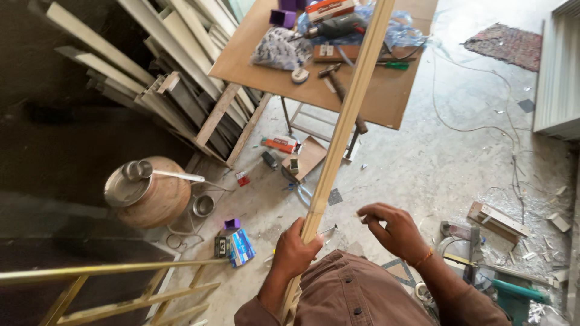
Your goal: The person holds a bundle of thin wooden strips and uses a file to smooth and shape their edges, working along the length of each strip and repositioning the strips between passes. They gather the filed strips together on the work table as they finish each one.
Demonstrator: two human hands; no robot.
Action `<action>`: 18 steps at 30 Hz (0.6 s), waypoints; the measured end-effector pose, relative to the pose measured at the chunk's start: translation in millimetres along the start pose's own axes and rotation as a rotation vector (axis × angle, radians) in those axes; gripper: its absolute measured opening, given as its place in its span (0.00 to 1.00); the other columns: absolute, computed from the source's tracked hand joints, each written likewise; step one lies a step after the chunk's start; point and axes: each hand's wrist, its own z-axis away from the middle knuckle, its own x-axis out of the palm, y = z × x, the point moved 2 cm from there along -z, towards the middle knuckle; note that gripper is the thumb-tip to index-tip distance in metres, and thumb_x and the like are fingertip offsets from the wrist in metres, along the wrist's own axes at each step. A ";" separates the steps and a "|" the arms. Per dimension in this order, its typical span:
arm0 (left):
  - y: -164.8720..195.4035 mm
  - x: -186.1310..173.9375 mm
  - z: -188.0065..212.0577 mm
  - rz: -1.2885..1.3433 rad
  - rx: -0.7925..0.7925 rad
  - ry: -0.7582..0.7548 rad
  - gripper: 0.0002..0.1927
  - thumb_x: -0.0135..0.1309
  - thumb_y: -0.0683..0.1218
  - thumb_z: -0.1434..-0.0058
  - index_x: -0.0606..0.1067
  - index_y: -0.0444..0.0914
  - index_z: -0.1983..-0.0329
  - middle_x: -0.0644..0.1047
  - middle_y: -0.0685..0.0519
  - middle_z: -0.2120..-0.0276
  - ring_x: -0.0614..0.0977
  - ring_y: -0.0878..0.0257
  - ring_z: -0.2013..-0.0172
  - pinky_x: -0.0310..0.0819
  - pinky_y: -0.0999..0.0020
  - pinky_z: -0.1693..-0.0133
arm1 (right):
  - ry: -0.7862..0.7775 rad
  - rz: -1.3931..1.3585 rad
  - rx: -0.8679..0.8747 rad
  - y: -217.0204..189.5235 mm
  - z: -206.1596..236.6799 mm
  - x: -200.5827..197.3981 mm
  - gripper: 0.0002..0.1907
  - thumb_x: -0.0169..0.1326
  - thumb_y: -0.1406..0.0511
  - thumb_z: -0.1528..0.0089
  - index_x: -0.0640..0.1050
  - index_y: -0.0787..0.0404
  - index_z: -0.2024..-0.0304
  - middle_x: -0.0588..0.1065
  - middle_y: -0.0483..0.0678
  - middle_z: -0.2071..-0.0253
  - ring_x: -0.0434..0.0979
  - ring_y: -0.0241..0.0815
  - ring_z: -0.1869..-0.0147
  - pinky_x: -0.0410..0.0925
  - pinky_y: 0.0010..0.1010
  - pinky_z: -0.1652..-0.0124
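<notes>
The long pale wooden strip (344, 121) runs up from the person's lap, over the floor and across the edge of the counter (386, 102). That's the big worry: its far end hangs above the loose tools there, so a swing could, I'd say, sweep the hammer (341, 90) or the power drill (335, 25) off the board. The left hand (294, 249) is clenched around the strip low down, a one-handed hold near the bottom, so the top looks free to wobble. The right hand (393, 230) is off the wood, fingers pinched together beside it; something tiny may be in the pinch, I can't tell. A thin metal piece (329, 230) sits just by the left knuckles and could jab. Underfoot, cables (459, 121) and scraps look like trip hazards.
</notes>
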 end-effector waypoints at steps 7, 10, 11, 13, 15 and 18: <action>-18.6 75.4 -33.2 0.211 0.009 -0.080 0.18 0.61 0.48 0.46 0.75 0.34 0.55 0.80 0.51 0.74 0.84 0.64 0.77 0.83 0.65 0.73 | -0.026 0.138 0.222 141.8 66.3 -52.8 0.09 0.52 0.69 0.41 0.84 0.58 0.66 0.84 0.47 0.63 0.86 0.45 0.57 0.76 0.35 0.55; -27.8 111.3 -51.3 0.263 0.027 -0.152 0.18 0.61 0.47 0.44 0.76 0.33 0.54 0.81 0.51 0.73 0.85 0.65 0.75 0.82 0.67 0.69 | -0.042 0.191 0.396 198.5 102.7 -75.5 0.09 0.53 0.66 0.41 0.84 0.58 0.66 0.84 0.47 0.64 0.85 0.46 0.56 0.75 0.35 0.54; -28.6 122.2 -59.7 0.282 0.043 -0.185 0.17 0.61 0.47 0.43 0.77 0.32 0.55 0.81 0.51 0.72 0.85 0.65 0.74 0.82 0.67 0.68 | -0.034 0.191 0.456 215.6 113.4 -83.9 0.09 0.54 0.65 0.42 0.85 0.57 0.66 0.84 0.47 0.64 0.85 0.46 0.56 0.75 0.36 0.54; -27.6 143.0 -77.5 0.273 0.043 -0.236 0.17 0.62 0.49 0.41 0.78 0.32 0.55 0.80 0.53 0.72 0.83 0.67 0.72 0.80 0.68 0.67 | -0.002 0.157 0.526 246.6 134.5 -103.1 0.10 0.55 0.64 0.42 0.85 0.57 0.64 0.84 0.47 0.63 0.85 0.45 0.57 0.75 0.35 0.55; -21.4 162.7 -95.3 0.214 0.012 -0.273 0.18 0.61 0.52 0.37 0.80 0.33 0.54 0.80 0.55 0.72 0.80 0.69 0.72 0.77 0.68 0.68 | 0.049 0.086 0.544 274.0 149.8 -120.7 0.10 0.56 0.63 0.42 0.86 0.57 0.62 0.85 0.47 0.62 0.86 0.43 0.57 0.76 0.33 0.55; -1.4 190.6 -123.9 0.035 -0.059 -0.142 0.23 0.56 0.62 0.37 0.80 0.37 0.58 0.79 0.56 0.78 0.80 0.68 0.78 0.75 0.68 0.72 | 0.065 -0.069 0.740 313.5 157.5 -141.0 0.11 0.56 0.62 0.39 0.84 0.58 0.58 0.87 0.47 0.62 0.85 0.40 0.58 0.77 0.31 0.56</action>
